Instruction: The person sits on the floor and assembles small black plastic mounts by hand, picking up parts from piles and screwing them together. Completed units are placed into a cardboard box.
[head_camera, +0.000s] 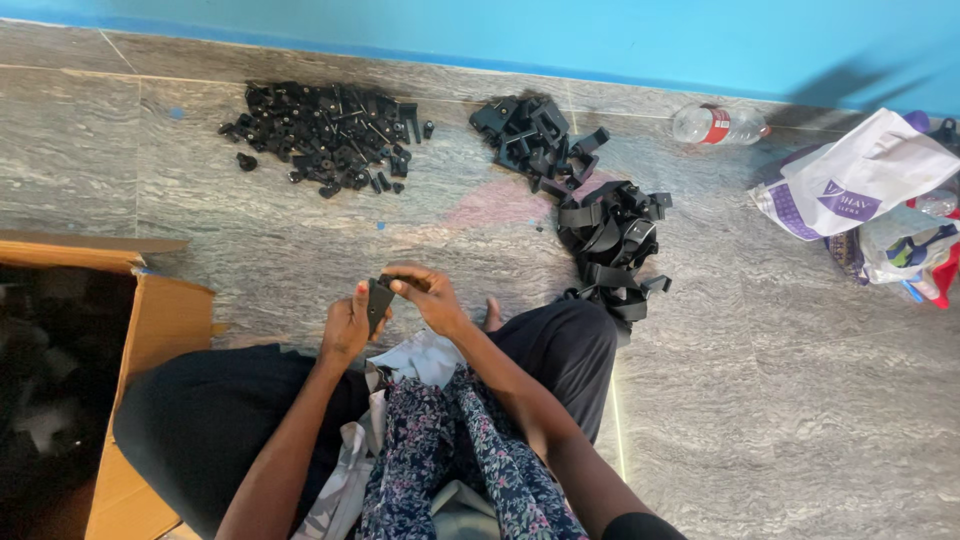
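hands (395, 305) gripping black part (379, 300), strap pile (612, 245) nearby

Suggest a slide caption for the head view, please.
Seated on the floor, left hand and right hand hold a black plastic part.

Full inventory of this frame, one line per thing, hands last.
small black plastic part: one, black, held between both hands above the lap
pile of small black plastic fittings: too many to count, black, floor, far left
pile of larger black plastic brackets: several, black, floor, far centre
heap of black straps with buckles: several, black, floor right of the hands
brown cardboard box: one, brown, open, left edge
clear plastic bottle: one, clear with red label, lying by the blue wall
white plastic bags: a few, white and coloured, far right
grey stone floor: grey
left hand: one, gripping the part
right hand: one, pinching the part's top
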